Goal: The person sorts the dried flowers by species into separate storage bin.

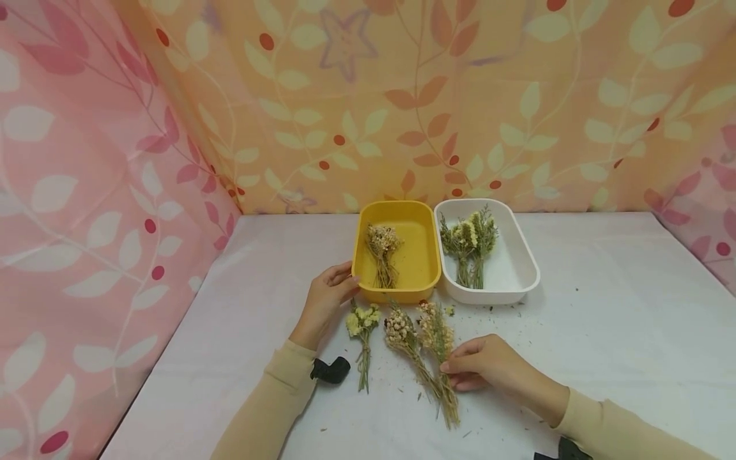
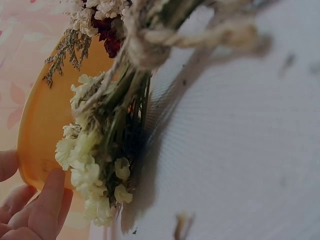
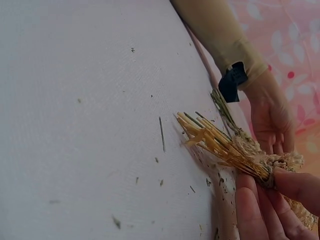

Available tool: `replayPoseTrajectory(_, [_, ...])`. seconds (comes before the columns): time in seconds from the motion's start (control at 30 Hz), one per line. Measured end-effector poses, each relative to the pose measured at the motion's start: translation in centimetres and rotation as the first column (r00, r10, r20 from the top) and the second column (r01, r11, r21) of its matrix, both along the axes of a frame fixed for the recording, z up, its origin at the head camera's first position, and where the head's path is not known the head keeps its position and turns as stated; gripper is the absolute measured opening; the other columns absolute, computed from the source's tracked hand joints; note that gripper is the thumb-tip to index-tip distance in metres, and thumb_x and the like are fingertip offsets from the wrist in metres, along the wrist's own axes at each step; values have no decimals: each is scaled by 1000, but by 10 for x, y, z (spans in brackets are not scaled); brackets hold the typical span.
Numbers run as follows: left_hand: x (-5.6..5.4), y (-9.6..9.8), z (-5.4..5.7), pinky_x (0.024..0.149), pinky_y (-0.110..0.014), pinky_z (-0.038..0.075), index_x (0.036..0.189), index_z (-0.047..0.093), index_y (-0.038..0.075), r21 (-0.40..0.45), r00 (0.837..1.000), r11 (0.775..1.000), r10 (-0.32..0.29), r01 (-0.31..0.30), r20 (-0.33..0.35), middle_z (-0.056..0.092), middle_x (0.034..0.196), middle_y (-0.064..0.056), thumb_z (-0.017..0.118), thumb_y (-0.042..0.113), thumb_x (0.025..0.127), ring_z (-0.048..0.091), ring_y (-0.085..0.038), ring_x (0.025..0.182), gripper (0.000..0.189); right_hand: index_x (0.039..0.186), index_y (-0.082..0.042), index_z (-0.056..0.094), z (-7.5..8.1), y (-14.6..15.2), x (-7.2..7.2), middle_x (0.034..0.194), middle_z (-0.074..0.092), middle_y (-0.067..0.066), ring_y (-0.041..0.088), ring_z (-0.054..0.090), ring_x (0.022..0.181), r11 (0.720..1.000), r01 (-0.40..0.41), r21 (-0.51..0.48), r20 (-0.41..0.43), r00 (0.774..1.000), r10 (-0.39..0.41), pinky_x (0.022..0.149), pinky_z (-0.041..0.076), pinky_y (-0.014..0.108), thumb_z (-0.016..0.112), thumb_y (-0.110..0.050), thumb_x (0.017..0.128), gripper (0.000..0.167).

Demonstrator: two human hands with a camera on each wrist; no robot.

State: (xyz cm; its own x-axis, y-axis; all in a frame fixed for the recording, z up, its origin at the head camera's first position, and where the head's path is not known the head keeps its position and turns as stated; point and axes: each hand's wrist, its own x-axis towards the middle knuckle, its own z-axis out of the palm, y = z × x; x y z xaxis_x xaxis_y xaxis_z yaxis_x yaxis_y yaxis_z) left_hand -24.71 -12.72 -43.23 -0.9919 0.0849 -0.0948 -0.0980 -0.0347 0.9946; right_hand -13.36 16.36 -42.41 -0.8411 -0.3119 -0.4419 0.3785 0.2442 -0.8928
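My right hand (image 1: pixel 489 364) pinches the tied stems of a dried flower bunch (image 1: pixel 439 338) with pale peach blooms, low over the table. In the right wrist view the straw-coloured stems (image 3: pixel 215 145) point away from the thumb and fingers. Just left of it lies a bunch with cream buds (image 1: pixel 401 329), their stems overlapping. Relaxed fingers of my left hand (image 1: pixel 324 300) touch the near left corner of a yellow tray (image 1: pixel 422 255). A small pale yellow bunch (image 1: pixel 362 322) lies beside that hand, its blooms (image 2: pixel 87 165) close to the fingers in the left wrist view.
One dried bunch (image 1: pixel 384 252) lies inside the yellow tray. Against its right side stands a white tray (image 1: pixel 512 268) with yellow-green bunches (image 1: pixel 468 239). Bits of stem and leaf are scattered over the white tablecloth (image 1: pixel 598 332). Patterned curtains (image 1: pixel 489 96) hang behind and at both sides.
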Motion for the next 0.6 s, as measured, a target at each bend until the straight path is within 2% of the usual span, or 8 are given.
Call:
replayPoseTrajectory(0.23, [-1, 0, -1, 99, -37, 58, 144, 49, -1, -3, 1000, 1000, -3, 3, -9, 55, 142, -25, 65, 7, 96, 58, -40, 126, 51, 89, -3, 73, -1, 0, -2, 78, 75, 0, 10, 70, 71, 1000, 16, 17, 9, 1000, -16, 71, 65, 28, 77, -19, 86, 17])
replayPoseTrajectory(0.6, [1, 0, 2, 97, -33, 59, 144, 50, 0, -31, 1000, 999, -7, 7, -5, 55, 143, -22, 65, 8, 96, 59, -38, 126, 50, 89, -7, 72, -3, -1, -6, 79, 73, -3, 7, 70, 72, 1000, 6, 2, 31, 999, -6, 70, 64, 26, 77, -20, 86, 15])
